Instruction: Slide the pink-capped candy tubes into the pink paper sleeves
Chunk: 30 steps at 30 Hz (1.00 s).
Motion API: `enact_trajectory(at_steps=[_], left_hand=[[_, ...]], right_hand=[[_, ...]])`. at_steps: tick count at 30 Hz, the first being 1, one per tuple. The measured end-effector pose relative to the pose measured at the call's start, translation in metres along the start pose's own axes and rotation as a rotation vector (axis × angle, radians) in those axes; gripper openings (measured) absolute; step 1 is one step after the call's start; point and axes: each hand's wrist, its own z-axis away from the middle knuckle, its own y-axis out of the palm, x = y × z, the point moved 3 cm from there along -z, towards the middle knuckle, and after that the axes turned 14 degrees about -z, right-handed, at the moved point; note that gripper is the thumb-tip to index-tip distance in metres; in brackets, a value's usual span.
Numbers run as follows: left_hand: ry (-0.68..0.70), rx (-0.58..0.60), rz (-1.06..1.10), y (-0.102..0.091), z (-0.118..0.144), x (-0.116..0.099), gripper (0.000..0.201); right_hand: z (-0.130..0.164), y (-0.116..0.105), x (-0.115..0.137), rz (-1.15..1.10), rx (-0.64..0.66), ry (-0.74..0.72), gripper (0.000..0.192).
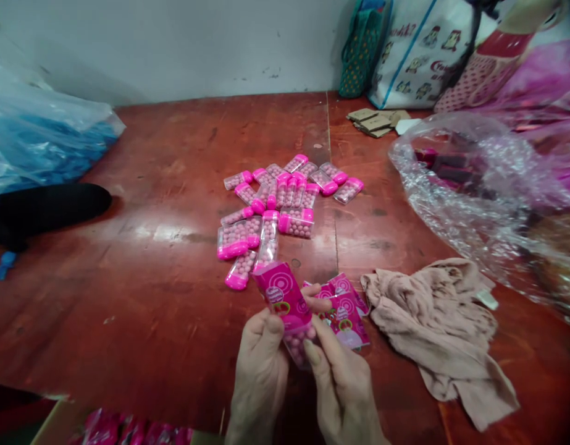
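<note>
- I have the fingers of my left hand point(261, 361) closed on the left edge of a printed pink sleeve point(285, 296), thumb in front.
- The fingers of my right hand point(344, 377) grip a clear container of pink balls point(298, 349) near its lower end, thumb and forefinger on the right side.
- That container is tilted between my two hands, above the near part of the worktop point(164, 327); the sleeve covers its upper part, and the balls show below.
- Just beyond my right fingers, more printed sleeves point(352, 312) lie overlapping.
- Ahead of my hands I see a loose pile of pink-capped containers point(297, 224), lying at various angles, some on top of others.
- To the right of the sleeves lies a crumpled beige cloth point(435, 321), with a clear plastic bag point(470, 185) beyond it.
- Farther out, I have flat cardboard pieces point(375, 122) near a white printed bag point(421, 59).
- At far left sits a plastic bag with blue contents point(48, 145), a black object point(53, 207) just in front.
- At lower left, an open box holds pink packets point(136, 431).
</note>
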Motion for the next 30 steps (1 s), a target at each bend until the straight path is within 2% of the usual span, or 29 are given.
enact_trajectory(at_steps=[3, 8, 14, 16, 19, 22, 25, 30], left_hand=[[0.009, -0.019, -0.007, 0.005, 0.003, 0.008, 0.022], [-0.069, -0.142, 0.018, 0.003, 0.01, 0.023, 0.017], [-0.119, -0.235, 0.09, -0.003, 0.009, 0.017, 0.017], [-0.125, -0.224, 0.081, -0.006, 0.006, 0.015, 0.019], [-0.096, -0.149, 0.059, -0.008, 0.003, 0.008, 0.022], [-0.08, -0.098, 0.0, -0.009, 0.001, 0.001, 0.024], [-0.124, -0.117, -0.05, -0.009, 0.002, -0.001, 0.021], [-0.234, -0.176, -0.012, -0.004, 0.009, 0.011, 0.024]], right_hand=[[0.0, 0.002, -0.002, -0.026, -0.051, 0.017, 0.032], [-0.001, -0.004, -0.007, -0.03, -0.002, 0.164, 0.026], [0.007, 0.007, -0.011, -0.197, 0.007, 0.349, 0.031], [0.01, 0.009, -0.012, -0.193, -0.025, 0.381, 0.035], [0.011, 0.007, -0.014, -0.148, -0.068, 0.386, 0.034], [0.009, 0.005, -0.014, -0.142, -0.03, 0.35, 0.035], [0.007, 0.008, -0.012, -0.165, 0.006, 0.322, 0.036], [0.01, 0.011, -0.008, -0.118, -0.015, 0.352, 0.033]])
